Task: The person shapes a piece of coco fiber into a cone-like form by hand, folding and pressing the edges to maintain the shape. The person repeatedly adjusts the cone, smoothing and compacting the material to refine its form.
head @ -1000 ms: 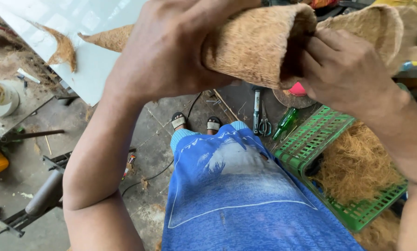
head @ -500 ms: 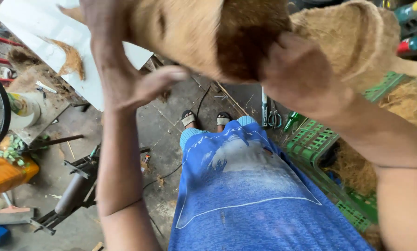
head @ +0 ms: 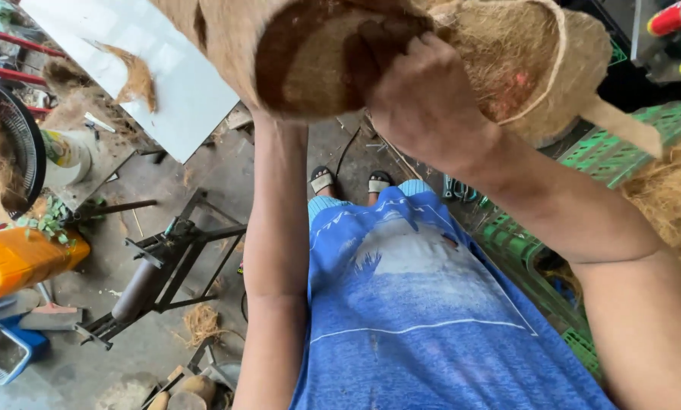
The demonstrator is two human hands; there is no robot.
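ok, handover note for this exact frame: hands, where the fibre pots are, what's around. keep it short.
Right hand: gripping the rim of a brown coir-fibre pot, fingers curled into its opening.
Left hand: hidden behind that pot, only the forearm shows, so its grip cannot be told.
A second fibre pot sits just behind the right hand, touching the first.
Both are held up high, close to the camera.
Loose fibre lies in the green crate on the right; a white board stands at left.

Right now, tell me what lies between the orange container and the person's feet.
In the head view, a black metal stand with a dark cylinder sits on the concrete floor between the orange container and the sandalled feet.
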